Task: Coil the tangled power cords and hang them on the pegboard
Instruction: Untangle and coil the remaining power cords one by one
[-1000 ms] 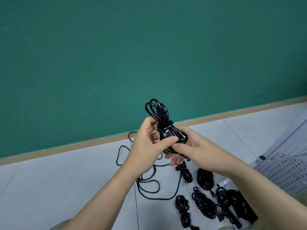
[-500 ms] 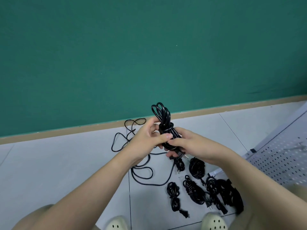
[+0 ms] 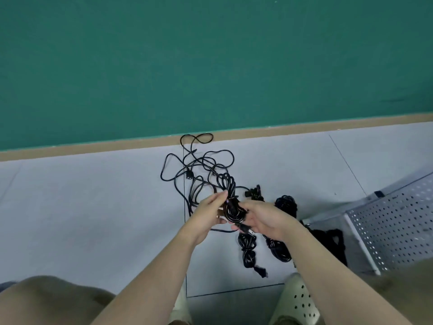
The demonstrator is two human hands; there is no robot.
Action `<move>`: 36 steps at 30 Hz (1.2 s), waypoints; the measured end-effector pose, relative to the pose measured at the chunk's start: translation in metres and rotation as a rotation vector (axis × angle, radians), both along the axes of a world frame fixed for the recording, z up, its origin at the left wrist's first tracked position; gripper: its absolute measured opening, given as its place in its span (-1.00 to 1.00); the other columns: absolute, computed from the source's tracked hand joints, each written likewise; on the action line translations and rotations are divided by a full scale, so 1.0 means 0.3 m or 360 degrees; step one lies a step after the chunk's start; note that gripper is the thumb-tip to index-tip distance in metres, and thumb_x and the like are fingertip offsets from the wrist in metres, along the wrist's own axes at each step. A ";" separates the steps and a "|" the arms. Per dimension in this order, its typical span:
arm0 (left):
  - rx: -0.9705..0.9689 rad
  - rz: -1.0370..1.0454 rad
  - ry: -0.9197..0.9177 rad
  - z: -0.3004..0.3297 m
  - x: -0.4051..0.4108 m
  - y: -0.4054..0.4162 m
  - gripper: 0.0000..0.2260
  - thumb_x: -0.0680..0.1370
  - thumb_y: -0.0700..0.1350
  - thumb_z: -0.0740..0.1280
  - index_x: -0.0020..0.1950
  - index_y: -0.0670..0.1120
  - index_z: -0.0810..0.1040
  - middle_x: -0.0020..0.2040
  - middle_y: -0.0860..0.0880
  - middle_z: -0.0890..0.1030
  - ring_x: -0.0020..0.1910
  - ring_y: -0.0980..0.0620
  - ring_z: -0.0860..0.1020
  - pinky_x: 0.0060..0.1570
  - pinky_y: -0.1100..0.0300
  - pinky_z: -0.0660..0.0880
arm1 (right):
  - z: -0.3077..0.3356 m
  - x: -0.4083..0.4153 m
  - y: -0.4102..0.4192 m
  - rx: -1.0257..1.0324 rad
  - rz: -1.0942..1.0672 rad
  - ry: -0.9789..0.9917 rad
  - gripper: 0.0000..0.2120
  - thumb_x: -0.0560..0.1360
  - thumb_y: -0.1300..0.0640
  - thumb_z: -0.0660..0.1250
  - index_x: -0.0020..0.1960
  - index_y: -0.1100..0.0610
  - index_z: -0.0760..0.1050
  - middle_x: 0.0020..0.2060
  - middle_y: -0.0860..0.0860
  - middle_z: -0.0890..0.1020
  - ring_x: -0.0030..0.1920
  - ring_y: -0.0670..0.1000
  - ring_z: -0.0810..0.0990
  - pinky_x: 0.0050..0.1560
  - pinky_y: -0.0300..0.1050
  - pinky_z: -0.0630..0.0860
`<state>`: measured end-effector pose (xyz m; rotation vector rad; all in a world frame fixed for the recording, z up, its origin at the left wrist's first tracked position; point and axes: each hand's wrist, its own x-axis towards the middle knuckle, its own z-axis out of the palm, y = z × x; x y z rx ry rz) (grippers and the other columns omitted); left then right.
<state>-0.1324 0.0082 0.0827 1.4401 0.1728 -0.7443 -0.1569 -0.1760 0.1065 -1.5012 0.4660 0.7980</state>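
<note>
Both my hands clamp one coiled cord [image 3: 230,202]: left hand [image 3: 208,212], right hand [image 3: 267,219]. Tangled cords [image 3: 199,165] on floor beyond; pegboard [image 3: 393,221] right

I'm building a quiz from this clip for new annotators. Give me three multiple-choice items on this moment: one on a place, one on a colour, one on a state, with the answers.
1. Where does the pegboard lie?
A. On the floor at the person's right
B. Hung on the wall
C. On the person's lap

2. What colour is the wall?
A. White
B. Green
C. Red

3. What state is the cord bundle between the hands in?
A. Lying loose on the floor
B. Hung on a peg
C. Coiled and held by both hands

Answers:
1. A: the perforated panel rests on the floor at the right edge.
2. B: the wall above the tan baseboard is green.
3. C: the left hand and right hand both grip the looped bundle above the floor.
</note>
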 end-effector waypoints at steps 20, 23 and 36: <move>0.0744 -0.0250 -0.0012 -0.648 -0.189 0.015 -0.79 0.62 0.01 0.41 0.01 -0.12 0.72 -0.07 -0.10 0.70 -0.09 -0.06 0.68 0.04 -0.05 0.60 | -0.675 -0.161 0.099 -0.0679 0.0323 0.0396 -0.75 0.68 0.19 0.18 0.12 0.27 0.60 -0.08 0.13 0.58 -0.07 0.08 0.53 -0.10 -0.16 0.45; 0.0778 -0.0230 -0.0131 -0.682 -0.217 0.017 -0.77 0.60 0.00 0.43 -0.19 -0.10 0.65 -0.31 0.00 0.64 -0.34 0.14 0.54 -0.22 0.07 0.56 | -0.697 -0.166 0.096 -0.0753 0.0434 0.0336 -0.74 0.64 0.23 0.18 -0.16 0.18 0.56 -0.23 0.10 0.61 -0.28 0.04 0.54 -0.46 -0.30 0.43; 0.1103 -0.0228 -0.0334 -0.714 -0.163 0.075 -0.66 0.66 0.03 0.33 -0.28 -0.06 0.50 -0.42 0.03 0.48 -0.42 0.07 0.40 -0.32 0.13 0.34 | -0.656 -0.022 0.101 -0.1108 0.0814 0.0168 -0.84 0.51 0.06 0.24 -0.18 0.14 0.43 -0.19 0.11 0.57 -0.11 0.18 0.57 -0.08 -0.06 0.52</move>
